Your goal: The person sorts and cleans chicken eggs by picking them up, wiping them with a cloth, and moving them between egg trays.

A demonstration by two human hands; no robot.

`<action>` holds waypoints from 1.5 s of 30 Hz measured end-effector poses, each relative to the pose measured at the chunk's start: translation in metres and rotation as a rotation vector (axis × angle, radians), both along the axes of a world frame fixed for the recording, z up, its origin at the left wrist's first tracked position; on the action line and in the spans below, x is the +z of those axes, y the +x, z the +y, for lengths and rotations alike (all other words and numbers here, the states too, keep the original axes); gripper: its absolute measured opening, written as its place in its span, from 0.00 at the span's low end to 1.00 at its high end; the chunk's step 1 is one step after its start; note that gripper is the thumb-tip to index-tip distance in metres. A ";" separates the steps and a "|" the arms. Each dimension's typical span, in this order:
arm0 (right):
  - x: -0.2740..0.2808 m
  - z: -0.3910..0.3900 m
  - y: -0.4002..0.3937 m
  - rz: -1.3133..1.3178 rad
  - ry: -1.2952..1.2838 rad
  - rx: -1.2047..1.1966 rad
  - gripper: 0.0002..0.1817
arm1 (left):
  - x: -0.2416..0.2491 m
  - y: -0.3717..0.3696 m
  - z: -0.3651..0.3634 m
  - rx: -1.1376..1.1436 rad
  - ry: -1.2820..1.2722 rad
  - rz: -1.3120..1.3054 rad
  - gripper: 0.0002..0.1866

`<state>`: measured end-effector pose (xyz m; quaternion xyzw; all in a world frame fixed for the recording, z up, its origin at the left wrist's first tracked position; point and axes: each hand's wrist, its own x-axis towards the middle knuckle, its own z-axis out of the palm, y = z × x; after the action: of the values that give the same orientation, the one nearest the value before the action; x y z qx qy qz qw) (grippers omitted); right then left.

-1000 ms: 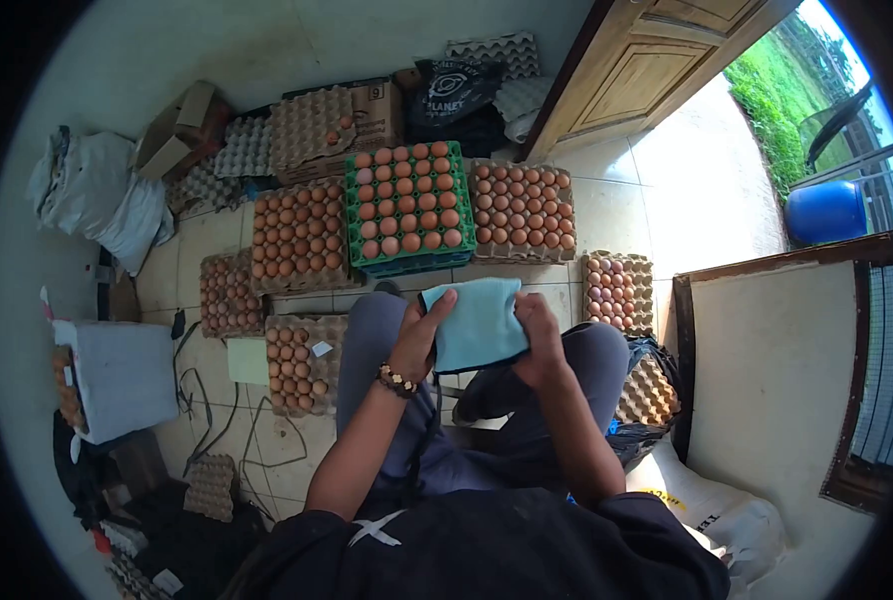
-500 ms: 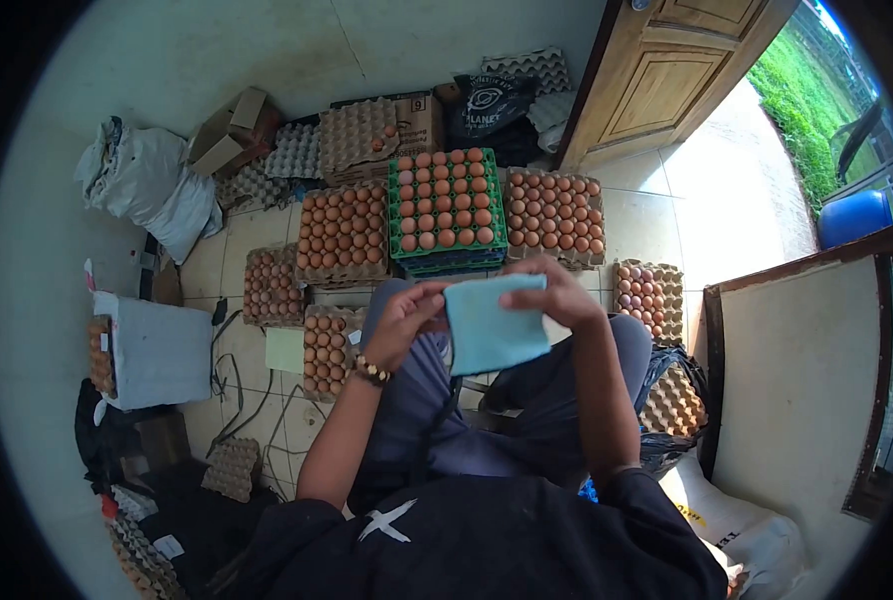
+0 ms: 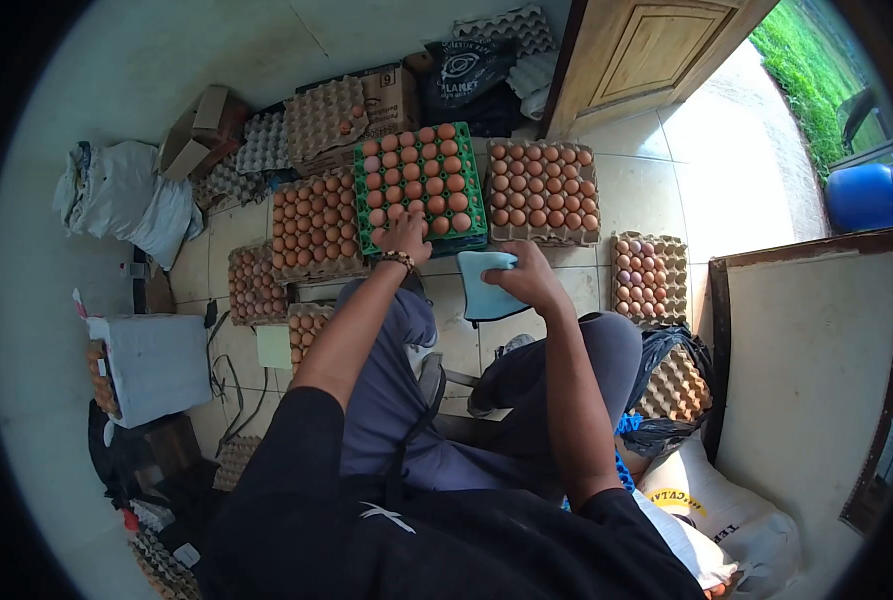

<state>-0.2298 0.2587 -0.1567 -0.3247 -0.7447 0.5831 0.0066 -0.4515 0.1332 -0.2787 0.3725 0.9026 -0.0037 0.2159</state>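
My left hand [image 3: 405, 238] reaches over the front edge of the green egg tray [image 3: 419, 182], its fingers on an egg in the front row. That tray tops a stack and is full of brown eggs. In my right hand [image 3: 529, 272] a light blue cloth [image 3: 487, 288] is pinched at its upper corner and hangs down, just in front of the stack. Cardboard trays of eggs stand to the left [image 3: 317, 225] and right [image 3: 542, 190] of the green one.
A smaller egg tray [image 3: 650, 278] is at the right, above a black bag [image 3: 667, 410] with empty trays. A white box [image 3: 157, 365] stands at the left. An open wooden door [image 3: 657, 60], a carton [image 3: 392, 100] and a blue drum [image 3: 864, 197] are farther back.
My left hand has let go of the cloth and moved forward onto the eggs. My right hand keeps the cloth, which now hangs more folded. The view has shifted slightly.
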 end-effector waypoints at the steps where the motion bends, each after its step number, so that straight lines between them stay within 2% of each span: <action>1: 0.001 0.001 0.001 0.012 -0.049 -0.029 0.11 | -0.008 -0.005 0.008 -0.015 -0.070 0.031 0.32; 3: 0.002 0.003 0.002 0.040 -0.148 -0.083 0.10 | -0.018 -0.011 0.019 -0.043 -0.211 0.098 0.30; 4: 0.002 0.004 0.002 0.080 -0.204 -0.159 0.10 | -0.020 -0.009 0.021 -0.017 -0.189 0.141 0.26; 8: 0.002 0.009 -0.001 0.215 -0.369 -0.438 0.08 | -0.030 -0.016 0.020 -0.096 -0.111 0.249 0.24; 10: -0.009 0.016 0.000 0.195 -0.332 -0.425 0.08 | -0.013 -0.015 0.016 -0.090 -0.033 0.248 0.23; 13: -0.025 0.011 -0.003 0.240 -0.255 -0.455 0.09 | 0.034 -0.011 0.004 0.042 0.273 -0.098 0.22; 14: -0.040 0.011 -0.007 0.292 -0.198 -0.445 0.10 | 0.029 -0.017 -0.005 0.053 0.516 -0.215 0.22; 15: -0.046 0.009 -0.010 0.344 -0.140 -0.434 0.12 | 0.049 -0.011 -0.012 0.101 0.620 -0.346 0.22; 17: -0.026 -0.006 -0.015 0.375 -0.270 -0.351 0.16 | 0.114 0.019 -0.031 0.194 0.828 -0.619 0.23; 19: -0.016 -0.026 -0.019 0.382 -0.445 -0.210 0.22 | 0.162 0.048 -0.051 0.026 0.835 -0.480 0.27; 20: -0.004 -0.039 -0.020 0.426 -0.538 -0.177 0.22 | 0.177 0.059 -0.062 -0.056 0.836 -0.407 0.29; 23: 0.028 -0.081 -0.013 0.584 -0.804 -0.117 0.23 | 0.200 0.084 -0.086 -0.259 0.865 -0.101 0.28; 24: 0.034 -0.091 -0.009 0.594 -0.717 -0.093 0.23 | 0.207 0.092 -0.093 -0.216 0.829 -0.113 0.34; 25: 0.036 -0.098 -0.005 0.608 -0.634 -0.067 0.23 | 0.212 0.100 -0.099 -0.161 0.856 -0.192 0.36; 27: 0.038 -0.110 -0.001 0.634 -0.468 -0.021 0.22 | 0.218 0.115 -0.111 -0.052 0.907 -0.351 0.39; 28: 0.033 -0.113 0.000 0.626 -0.415 -0.006 0.22 | 0.216 0.120 -0.115 -0.140 0.918 -0.231 0.41; 31: 0.031 -0.112 0.000 0.628 -0.633 0.004 0.21 | 0.219 0.137 -0.119 -0.115 1.002 -0.145 0.37; 32: 0.031 -0.112 0.002 0.610 -0.706 -0.082 0.19 | 0.224 0.144 -0.121 -0.009 0.918 -0.179 0.34; 35: -0.017 -0.110 -0.012 0.525 -0.749 -0.299 0.16 | 0.208 0.153 -0.114 -0.125 1.058 0.041 0.29; 38: -0.015 -0.102 -0.005 0.637 -0.852 -0.166 0.15 | 0.193 0.154 -0.110 -0.261 0.994 0.120 0.27; 41: -0.009 -0.100 -0.002 0.596 -0.824 -0.237 0.14 | 0.195 0.155 -0.105 -0.225 0.959 0.058 0.27; 44: -0.013 -0.102 -0.003 0.586 -0.594 -0.211 0.13 | 0.180 0.153 -0.104 -0.178 0.891 -0.022 0.28; 45: -0.008 -0.103 -0.003 0.570 -0.634 -0.245 0.13 | 0.177 0.152 -0.104 -0.172 0.909 -0.028 0.27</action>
<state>-0.2330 0.1561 -0.1644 -0.2229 -0.4534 0.8438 0.1809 -0.2999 0.0293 -0.1019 0.5027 0.7756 0.3795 0.0418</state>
